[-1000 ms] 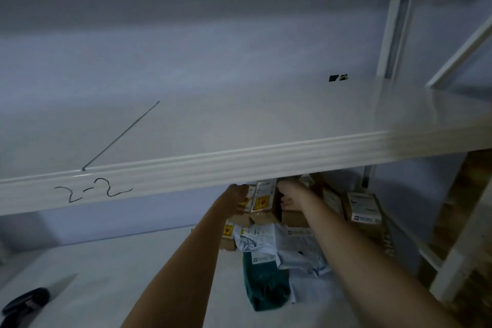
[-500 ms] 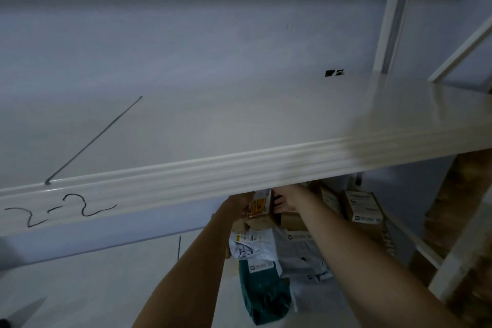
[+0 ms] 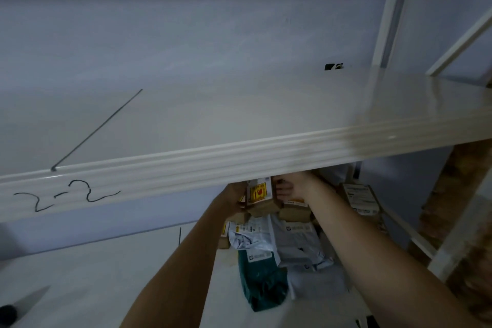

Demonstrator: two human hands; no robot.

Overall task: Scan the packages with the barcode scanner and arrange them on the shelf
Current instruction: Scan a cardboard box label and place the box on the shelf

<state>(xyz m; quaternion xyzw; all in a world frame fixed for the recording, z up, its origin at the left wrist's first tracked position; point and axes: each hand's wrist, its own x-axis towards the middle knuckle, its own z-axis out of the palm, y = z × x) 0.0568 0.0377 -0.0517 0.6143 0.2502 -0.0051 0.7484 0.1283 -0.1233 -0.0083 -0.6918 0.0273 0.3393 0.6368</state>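
Note:
Both arms reach under the white upper shelf [image 3: 239, 157] marked "2-2". A small brown cardboard box [image 3: 259, 193] with a yellow fragile sticker stands on the lower shelf [image 3: 93, 274], on other brown boxes. My left hand [image 3: 235, 194] grips its left side and my right hand [image 3: 292, 188] holds its right side, fingers curled on it. The shelf edge hides the top of both hands. Below the box lie white poly mailers [image 3: 292, 242] and a dark green mailer [image 3: 262, 282]. A black object [image 3: 6, 314], perhaps the scanner, shows at the bottom left corner.
Another labelled box [image 3: 360, 198] leans at the right of the pile. White shelf uprights [image 3: 394, 10] and a diagonal brace [image 3: 463, 40] stand at right. The upper shelf carries a drawn black line [image 3: 98, 128] and small black scraps [image 3: 334, 66].
The view shifted and the shelf edge now covers more of my hands. Both hands stay on the small box, closing in on its sides atop the pile.

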